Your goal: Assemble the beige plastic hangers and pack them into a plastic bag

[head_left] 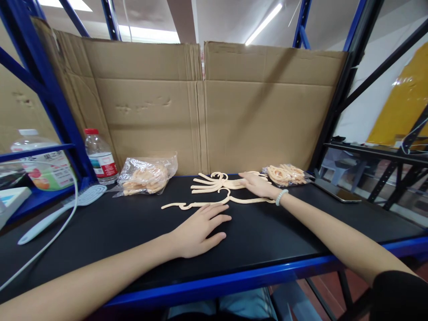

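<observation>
Several cream-coloured plastic clothes hangers (214, 183) lie grouped in the middle of the black tabletop, their hooks curling upward in the picture. In front of this group lies a single hanger (245, 200), stretched out sideways with its hook toward the group. My left hand (202, 229) rests palm down just in front of the single hanger, fingers spread; its fingertips overlap the hanger's bar, and I cannot tell whether they touch it. Over the right part of the group lies my right hand (258, 185), its fingers stretched out flat and hiding some of the hangers. A beaded bracelet circles that wrist.
Clear plastic bags of similar cream pieces lie at the left (147, 177) and right (286, 174). A hairbrush (67, 207), a white cable (63, 225) and a red-capped bottle (100, 156) are on the left. A phone-like flat device (339, 191) lies right. Cardboard (267, 111) walls the back.
</observation>
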`<state>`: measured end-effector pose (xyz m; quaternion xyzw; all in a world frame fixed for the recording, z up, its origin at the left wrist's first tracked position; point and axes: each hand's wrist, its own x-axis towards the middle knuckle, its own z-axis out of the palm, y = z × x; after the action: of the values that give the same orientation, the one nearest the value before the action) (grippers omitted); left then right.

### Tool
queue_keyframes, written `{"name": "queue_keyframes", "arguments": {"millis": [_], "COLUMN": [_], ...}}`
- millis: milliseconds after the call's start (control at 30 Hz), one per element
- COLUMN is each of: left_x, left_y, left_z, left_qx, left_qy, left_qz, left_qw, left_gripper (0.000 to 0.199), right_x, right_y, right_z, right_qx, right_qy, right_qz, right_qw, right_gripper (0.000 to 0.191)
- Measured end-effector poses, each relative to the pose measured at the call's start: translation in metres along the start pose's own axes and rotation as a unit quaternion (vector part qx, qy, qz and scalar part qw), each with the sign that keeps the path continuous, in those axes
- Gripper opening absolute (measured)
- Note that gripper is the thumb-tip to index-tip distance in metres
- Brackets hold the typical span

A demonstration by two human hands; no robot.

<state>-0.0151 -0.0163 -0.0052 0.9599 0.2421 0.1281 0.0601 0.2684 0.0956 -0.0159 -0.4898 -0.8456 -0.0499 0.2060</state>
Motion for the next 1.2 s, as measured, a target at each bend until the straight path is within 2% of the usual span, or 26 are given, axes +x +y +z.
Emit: {"name": "queue_keyframes", "arguments": {"millis": [33,167,333,500,733,1033,1133,1200], "left_x": [0.001,0.002,0.001,0.001,0.001,0.001,0.001,0.003], "left_y": [0.001,0.001,0.000,0.001,0.000,0.000,-0.001,-0.001], "left_z": [-0.001,-0.002,-0.001,-0.001,0.000,-0.001,0.000,0.001], "left_qx": [-0.006,-0.032,-0.050,-0.039,-0.040,-0.064,-0.113,-0.176], "left_qy": [-0.006,-0.015,-0.001,-0.008,-0.007,-0.005,0.007,0.024], "left_qz": [0.020,0.055,0.058,0.056,0.054,0.052,0.043,0.013], "left_qw": [1.000,0.998,0.997,0.998,0.998,0.997,0.993,0.984], "left_gripper": [0.038,0.036,0.034,0.034,0.034,0.034,0.033,0.032], "right_x": [0.002,0.009,0.019,0.029,0.033,0.024,0.025,0.027], "right_y": [0.011,0.056,0.086,0.090,0.095,0.090,0.084,0.076], "right_z": [-0.005,-0.019,-0.017,-0.011,-0.006,-0.022,-0.029,-0.033], "right_qx": [-0.022,-0.094,-0.147,-0.191,-0.225,-0.191,-0.164,-0.142], "right_qy": [0.016,0.004,-0.039,-0.083,-0.087,-0.011,0.023,0.047], "right_qz": [0.026,0.127,0.175,0.181,0.167,0.143,0.126,0.107], "right_qw": [0.999,0.987,0.973,0.961,0.956,0.971,0.978,0.983], "right_gripper": [0.045,0.033,0.030,0.022,0.020,0.023,0.023,0.024]}}
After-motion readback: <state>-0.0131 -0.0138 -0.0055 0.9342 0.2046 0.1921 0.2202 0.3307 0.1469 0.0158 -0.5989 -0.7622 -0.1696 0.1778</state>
